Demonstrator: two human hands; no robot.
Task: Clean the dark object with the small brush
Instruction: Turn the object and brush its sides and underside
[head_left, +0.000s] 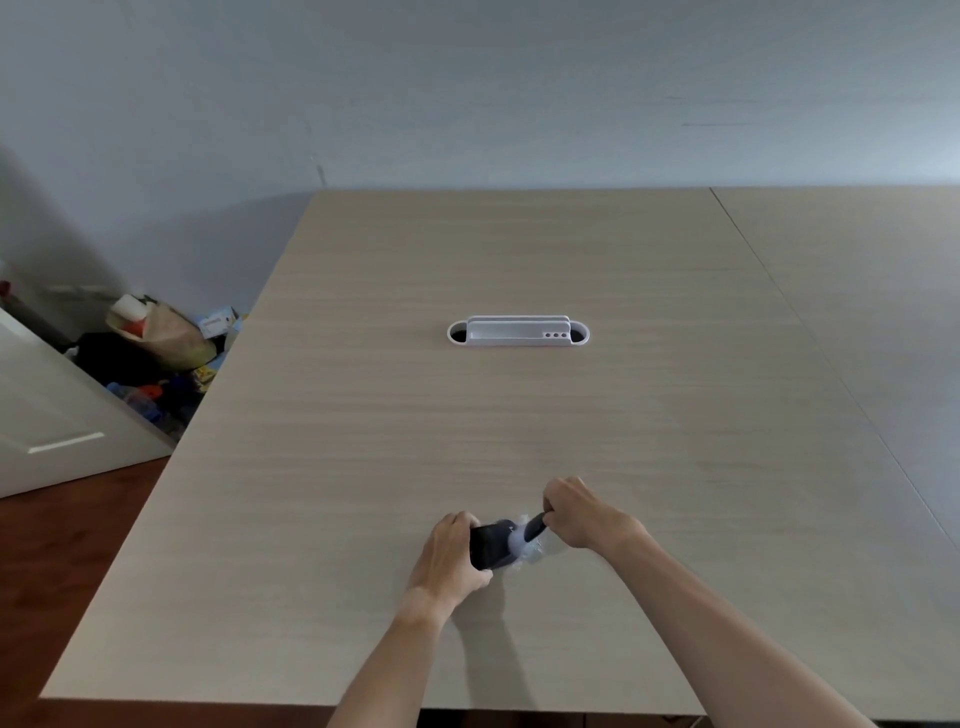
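Observation:
A dark, flat rounded object (491, 545) is held just above the light wooden table (363, 467), near its front edge. My left hand (451, 558) grips it from the left side. My right hand (576, 514) is closed on the dark handle of a small brush (535, 527). The brush's pale bristle end rests against the right part of the dark object. A bit of clear or whitish material (535, 553) lies under the brush; I cannot tell what it is.
A white slotted holder (518, 331) sits in the middle of the table, well beyond my hands. A second table (857, 312) adjoins on the right. On the floor at the left lie bags and clutter (156, 353) beside a white door (47, 415).

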